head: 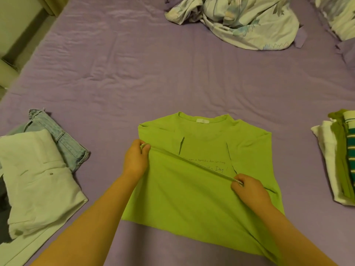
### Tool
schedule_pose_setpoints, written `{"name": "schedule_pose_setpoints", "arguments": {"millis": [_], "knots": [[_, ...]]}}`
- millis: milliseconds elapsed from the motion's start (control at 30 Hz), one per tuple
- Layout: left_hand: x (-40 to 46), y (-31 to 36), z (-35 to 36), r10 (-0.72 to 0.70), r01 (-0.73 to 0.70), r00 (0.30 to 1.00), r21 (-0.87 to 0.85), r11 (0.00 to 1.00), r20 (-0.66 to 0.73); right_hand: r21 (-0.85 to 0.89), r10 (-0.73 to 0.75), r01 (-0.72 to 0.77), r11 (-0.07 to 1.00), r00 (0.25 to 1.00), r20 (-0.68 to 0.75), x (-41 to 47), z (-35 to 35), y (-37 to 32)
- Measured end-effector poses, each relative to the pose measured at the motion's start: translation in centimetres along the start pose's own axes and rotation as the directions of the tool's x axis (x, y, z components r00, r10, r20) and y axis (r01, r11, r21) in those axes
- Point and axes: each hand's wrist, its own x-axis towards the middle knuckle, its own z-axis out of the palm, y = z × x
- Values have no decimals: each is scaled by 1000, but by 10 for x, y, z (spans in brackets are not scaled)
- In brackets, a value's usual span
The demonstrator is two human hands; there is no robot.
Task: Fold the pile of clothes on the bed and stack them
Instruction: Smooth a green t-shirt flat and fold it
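Observation:
A lime green t-shirt [203, 135] lies on the purple bed [134, 73] in front of me, collar away from me, both sleeves folded inward. Its bottom hem is lifted and stretched taut over the printed text. My left hand [135, 160] pinches the hem's left end and my right hand [248, 189] pinches its right end. At the left lie folded white trousers [36, 179] on top of folded light blue jeans [63, 139]. At the right edge sits a stack of folded clothes [338, 160]: white, green and striped pieces.
A crumpled floral duvet [240, 20] lies bunched at the far side of the bed, with more bedding [342, 16] in the far right corner. The bed's left edge runs beside a pale wall and furniture [17, 31].

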Motion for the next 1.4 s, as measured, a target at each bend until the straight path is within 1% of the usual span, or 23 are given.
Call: {"name": "schedule_pose_setpoints", "arguments": {"millis": [100,200,267,333,400,467,567,633,700,733,767,800,833,900,933,967,1033,1100,1167,1200,1267,1333,1400], "knots": [[21,0,-8,22,-21,1000,39,999,-16,-213,35,-56,975,994,-100,4,-12,3],[43,-2,-13,21,-22,1000,78,997,15,-308,-28,-43,950,974,-224,24,-38,-9],[61,-6,-13,-5,5,1000,90,996,8,-312,-61,-31,950,957,-282,48,-60,-23],[82,-12,-9,-28,28,1000,88,996,-5,-335,-99,0,942,955,-279,79,-79,-33],[101,-15,-1,-38,38,999,102,994,-5,-366,-138,50,929,966,-219,111,-89,-39],[119,-16,10,-43,44,999,105,993,-8,-321,-143,72,944,968,-204,139,-93,-42],[143,-13,25,-53,55,998,127,990,-13,-232,-119,54,971,954,-277,172,-91,-43],[152,-9,33,-54,71,996,254,965,-72,-193,-80,25,981,956,-282,189,-85,-39],[150,-2,46,68,11,983,432,902,-168,-154,-70,36,987,973,-219,200,-77,-32],[143,5,56,203,-99,966,489,867,-163,-105,-76,59,993,983,-167,204,-75,-27],[133,12,69,357,-257,929,519,815,-101,-38,-87,84,996,990,-112,206,-73,-22],[120,19,85,495,-428,869,532,731,19,40,-101,104,994,993,-58,207,-75,-17],[107,25,103,584,-577,793,521,629,174,113,-99,100,989,995,-7,206,-79,-13],[87,33,137,604,-744,662,488,456,445,182,-68,49,982,992,102,205,-89,-5],[81,36,151,566,-763,643,495,415,516,132,-66,45,990,984,162,205,-96,0],[77,37,162,522,-752,658,517,409,543,25,-63,59,998,974,217,205,-103,6],[78,38,174,451,-705,710,547,453,541,-128,-37,80,989,950,309,207,-121,14],[82,37,179,431,-688,726,553,470,537,-115,4,40,992,933,359,208,-143,20],[86,37,181,424,-688,726,568,452,542,-139,29,15,990,952,306,212,-159,28],[87,38,181,409,-687,726,572,448,552,-156,22,14,988,974,227,215,-163,33],[85,39,183,385,-673,739,586,450,553,-154,5,-8,988,1000,-21,217,-161,47],[77,47,189,354,-613,789,609,503,502,58,62,-49,997,968,-242,210,-143,59],[60,58,199,343,-544,838,593,594,425,412,252,-108,905,916,-312,186,-112,67]]}}
